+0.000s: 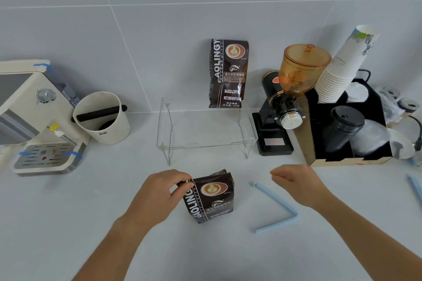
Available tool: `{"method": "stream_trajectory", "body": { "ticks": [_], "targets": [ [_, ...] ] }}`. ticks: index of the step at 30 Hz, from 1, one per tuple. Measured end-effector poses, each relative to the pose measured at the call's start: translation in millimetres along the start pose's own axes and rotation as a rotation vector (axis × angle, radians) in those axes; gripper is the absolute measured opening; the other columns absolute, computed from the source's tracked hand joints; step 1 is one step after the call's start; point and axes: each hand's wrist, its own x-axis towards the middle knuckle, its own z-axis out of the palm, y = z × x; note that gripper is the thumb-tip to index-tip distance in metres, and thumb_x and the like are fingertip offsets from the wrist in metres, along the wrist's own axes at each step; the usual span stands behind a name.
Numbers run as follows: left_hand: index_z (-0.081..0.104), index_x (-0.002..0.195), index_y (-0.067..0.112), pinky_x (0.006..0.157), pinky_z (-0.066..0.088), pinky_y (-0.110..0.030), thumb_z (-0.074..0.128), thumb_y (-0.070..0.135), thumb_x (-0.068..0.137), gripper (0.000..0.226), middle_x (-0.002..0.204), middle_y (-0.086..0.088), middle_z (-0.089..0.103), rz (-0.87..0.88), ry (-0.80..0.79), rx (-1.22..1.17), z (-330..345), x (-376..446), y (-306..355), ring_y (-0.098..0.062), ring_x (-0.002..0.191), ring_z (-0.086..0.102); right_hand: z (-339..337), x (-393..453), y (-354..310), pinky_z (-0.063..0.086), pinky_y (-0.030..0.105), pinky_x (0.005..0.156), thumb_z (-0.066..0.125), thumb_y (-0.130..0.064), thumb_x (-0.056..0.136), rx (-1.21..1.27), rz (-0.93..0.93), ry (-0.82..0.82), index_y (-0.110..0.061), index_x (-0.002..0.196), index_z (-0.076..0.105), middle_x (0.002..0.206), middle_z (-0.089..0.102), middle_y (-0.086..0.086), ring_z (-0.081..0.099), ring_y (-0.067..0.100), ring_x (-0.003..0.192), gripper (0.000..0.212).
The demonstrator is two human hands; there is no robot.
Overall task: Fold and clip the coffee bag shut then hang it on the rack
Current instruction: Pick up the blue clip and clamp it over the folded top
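Observation:
A dark brown coffee bag stands on the white counter in front of me, its top folded down. My left hand pinches the bag's folded top-left corner. My right hand hovers to the bag's right with loosely curled fingers and nothing in it, just above a light blue bag clip that lies opened in a V on the counter. Behind the bag stands a clear acrylic rack. A second coffee bag stands upright at the back of the rack, against the wall.
An espresso machine and a cream knock box stand at the left. A black grinder and a box organizer with stacked paper cups and lids stand at the right. Another blue clip lies at the right edge.

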Motion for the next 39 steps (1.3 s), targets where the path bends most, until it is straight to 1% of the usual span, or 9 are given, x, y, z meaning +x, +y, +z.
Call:
{"method": "stream_trajectory", "body": {
  "ticks": [8,11,14,19,22,28,32,37,39],
  "targets": [
    [0.070,0.092,0.021,0.067,0.047,-0.011,0.064,0.015,0.088,0.009,0.082,0.017,0.068,-0.031,0.044,-0.026,10.7,-5.7,0.0,-0.005,0.085,0.062,39.1,-18.2,78.4,0.051,0.028,0.084,0.064,-0.025,0.087,-0.109,0.299,-0.140,-0.017,0.107,0.072,0.105,0.069,0.000,0.064,0.018,0.095,0.023],
    [0.068,0.096,0.021,0.068,0.047,-0.011,0.064,0.012,0.088,0.012,0.086,0.019,0.067,-0.052,0.046,-0.024,12.4,-8.0,-1.2,-0.007,0.086,0.062,49.6,-24.4,86.2,0.051,0.031,0.078,0.058,-0.026,0.088,-0.178,0.329,-0.173,-0.023,0.086,0.072,0.096,0.069,0.001,0.063,0.021,0.092,0.014],
    [0.069,0.095,0.022,0.056,0.042,-0.003,0.065,0.010,0.087,0.015,0.084,0.020,0.069,-0.095,0.056,-0.051,15.5,-10.7,-2.2,-0.009,0.086,0.062,57.1,-25.4,91.3,0.048,0.031,0.063,0.055,-0.027,0.088,-0.177,0.355,-0.140,-0.027,0.061,0.056,0.078,0.066,0.001,0.062,0.022,0.078,0.027],
    [0.069,0.085,0.040,0.048,0.044,-0.010,0.072,0.013,0.082,0.028,0.092,0.032,0.068,-0.221,0.150,-0.208,18.1,-12.5,-1.1,-0.003,0.087,0.063,60.8,-27.7,89.8,0.050,0.033,0.063,0.059,-0.025,0.088,-0.119,0.358,-0.076,-0.028,0.065,0.058,0.077,0.068,0.001,0.062,0.022,0.074,0.023],
    [0.071,0.081,0.038,0.061,0.054,-0.027,0.074,0.011,0.080,0.027,0.087,0.023,0.073,-0.278,0.183,-0.276,23.4,-14.2,-7.3,-0.007,0.083,0.067,55.1,-29.3,88.3,0.053,0.035,0.063,0.063,-0.020,0.085,-0.014,0.319,-0.032,-0.030,0.061,0.058,0.072,0.069,0.001,0.064,0.023,0.069,0.027],
    [0.074,0.082,0.028,0.072,0.056,-0.016,0.070,0.000,0.080,0.028,0.087,0.006,0.077,-0.342,0.221,-0.496,31.5,-14.9,-12.7,-0.014,0.080,0.071,31.8,-29.7,67.3,0.055,0.029,0.056,0.067,-0.009,0.084,0.229,0.288,-0.009,-0.014,0.067,0.069,0.073,0.072,0.005,0.072,0.016,0.056,0.018],
    [0.076,0.085,0.024,0.078,0.058,-0.028,0.068,0.002,0.083,0.024,0.087,0.000,0.078,-0.369,0.195,-0.582,32.5,-15.8,-16.4,-0.020,0.084,0.072,7.8,-28.7,44.2,0.060,0.040,0.070,0.068,-0.008,0.084,0.375,0.268,0.042,-0.013,0.069,0.071,0.075,0.072,0.006,0.073,0.019,0.058,0.017],
    [0.078,0.088,0.023,0.082,0.057,-0.034,0.067,0.005,0.085,0.021,0.090,0.001,0.079,-0.389,0.168,-0.602,32.8,-14.9,-18.7,-0.019,0.087,0.072,-23.7,-23.8,3.4,0.059,0.025,0.057,0.069,-0.003,0.084,0.551,0.189,0.097,-0.007,0.074,0.073,0.074,0.070,0.009,0.070,0.021,0.057,0.011],
    [0.078,0.090,0.023,0.082,0.057,-0.032,0.066,0.006,0.086,0.021,0.091,0.004,0.079,-0.379,0.156,-0.592,32.7,-15.2,-17.8,-0.016,0.088,0.072,-32.0,-22.3,-12.1,0.059,0.030,0.057,0.068,-0.001,0.084,0.624,0.143,0.103,-0.005,0.074,0.073,0.073,0.068,0.009,0.068,0.023,0.057,0.011]
  ]
}}
